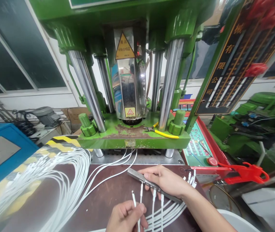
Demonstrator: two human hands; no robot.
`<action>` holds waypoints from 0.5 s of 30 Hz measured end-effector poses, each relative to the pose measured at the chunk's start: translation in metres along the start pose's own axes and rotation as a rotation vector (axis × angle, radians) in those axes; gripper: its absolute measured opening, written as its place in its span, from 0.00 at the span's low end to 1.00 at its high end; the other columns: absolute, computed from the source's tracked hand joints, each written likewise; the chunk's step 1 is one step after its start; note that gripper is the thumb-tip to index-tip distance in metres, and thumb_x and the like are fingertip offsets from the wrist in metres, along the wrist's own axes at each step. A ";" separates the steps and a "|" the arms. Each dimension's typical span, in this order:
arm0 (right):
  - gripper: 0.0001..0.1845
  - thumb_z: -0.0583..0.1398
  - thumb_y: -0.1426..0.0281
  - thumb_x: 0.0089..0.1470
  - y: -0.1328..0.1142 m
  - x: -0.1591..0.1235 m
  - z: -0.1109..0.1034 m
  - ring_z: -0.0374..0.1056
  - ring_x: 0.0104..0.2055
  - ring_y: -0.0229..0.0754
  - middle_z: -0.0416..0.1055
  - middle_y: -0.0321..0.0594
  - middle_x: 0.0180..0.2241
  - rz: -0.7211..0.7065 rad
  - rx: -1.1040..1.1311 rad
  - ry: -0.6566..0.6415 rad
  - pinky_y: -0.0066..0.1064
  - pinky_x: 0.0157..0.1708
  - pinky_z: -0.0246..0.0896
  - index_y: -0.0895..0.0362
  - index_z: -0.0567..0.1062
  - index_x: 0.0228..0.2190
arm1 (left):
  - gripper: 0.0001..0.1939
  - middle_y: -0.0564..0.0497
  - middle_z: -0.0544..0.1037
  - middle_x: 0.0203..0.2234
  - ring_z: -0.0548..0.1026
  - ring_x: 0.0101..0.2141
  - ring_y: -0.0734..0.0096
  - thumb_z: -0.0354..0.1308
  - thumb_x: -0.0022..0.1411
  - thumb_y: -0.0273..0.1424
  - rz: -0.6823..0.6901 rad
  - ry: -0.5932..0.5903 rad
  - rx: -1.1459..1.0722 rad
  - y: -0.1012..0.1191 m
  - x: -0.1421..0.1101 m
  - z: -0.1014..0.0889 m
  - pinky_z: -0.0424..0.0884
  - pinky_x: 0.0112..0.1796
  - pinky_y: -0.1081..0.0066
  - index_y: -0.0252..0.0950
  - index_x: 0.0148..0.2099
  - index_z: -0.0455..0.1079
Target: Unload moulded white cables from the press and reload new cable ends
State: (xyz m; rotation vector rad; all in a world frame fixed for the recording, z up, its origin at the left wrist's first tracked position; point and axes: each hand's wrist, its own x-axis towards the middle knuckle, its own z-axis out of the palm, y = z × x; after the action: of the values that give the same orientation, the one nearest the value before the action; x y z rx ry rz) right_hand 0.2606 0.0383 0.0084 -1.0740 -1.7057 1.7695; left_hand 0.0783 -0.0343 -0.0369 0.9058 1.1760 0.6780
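Brown tabletop (103, 196) is fronting a green press (108, 143); curled left hand (127, 216) is pinching a cable (134, 199), outstretched right hand (165, 179) clasping a bar (134, 174).

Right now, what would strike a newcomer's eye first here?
The green machine towers in the middle, yellow-handled pliers lying on its base. In front, the right hand holds a metal bar, the left hand a white cable. A cable bundle loops at left.

Factory workshop with a green press machine (130, 87), control panel (197, 145), grey motor (45, 115) and hazard stripes (67, 140).
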 end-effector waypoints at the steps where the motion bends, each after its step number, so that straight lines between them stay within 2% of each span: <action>1: 0.20 0.52 0.58 0.56 0.000 0.000 0.000 0.60 0.19 0.32 0.68 0.34 0.24 -0.005 -0.004 0.001 0.24 0.17 0.60 0.49 0.69 0.48 | 0.25 0.49 0.72 0.15 0.65 0.14 0.78 0.58 0.47 0.51 0.004 0.001 0.019 -0.001 0.001 0.000 0.52 0.18 0.76 0.30 0.25 0.69; 5: 0.20 0.52 0.59 0.56 0.001 0.000 0.001 0.60 0.19 0.33 0.67 0.33 0.21 -0.018 -0.022 0.004 0.24 0.16 0.60 0.50 0.69 0.48 | 0.25 0.49 0.72 0.14 0.64 0.14 0.77 0.59 0.45 0.51 0.028 0.034 0.031 -0.004 0.003 0.000 0.54 0.18 0.75 0.31 0.21 0.66; 9: 0.19 0.51 0.61 0.56 0.007 0.004 0.003 0.60 0.20 0.33 0.68 0.35 0.25 0.002 -0.060 0.036 0.23 0.17 0.58 0.50 0.69 0.48 | 0.25 0.50 0.71 0.13 0.65 0.14 0.76 0.59 0.44 0.52 0.044 0.065 0.040 0.001 0.000 0.000 0.56 0.19 0.75 0.32 0.21 0.66; 15: 0.20 0.55 0.71 0.50 0.012 0.008 0.007 0.55 0.20 0.30 0.64 0.30 0.23 -0.063 -0.254 0.090 0.20 0.18 0.48 0.52 0.70 0.46 | 0.25 0.52 0.69 0.11 0.64 0.14 0.77 0.56 0.47 0.52 0.065 0.073 0.105 0.008 -0.003 -0.006 0.55 0.20 0.76 0.31 0.20 0.66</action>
State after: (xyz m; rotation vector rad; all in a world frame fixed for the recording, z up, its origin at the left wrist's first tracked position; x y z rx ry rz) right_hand 0.2530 0.0385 -0.0058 -1.1711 -1.9226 1.4708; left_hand 0.0717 -0.0319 -0.0291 1.0183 1.2609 0.7117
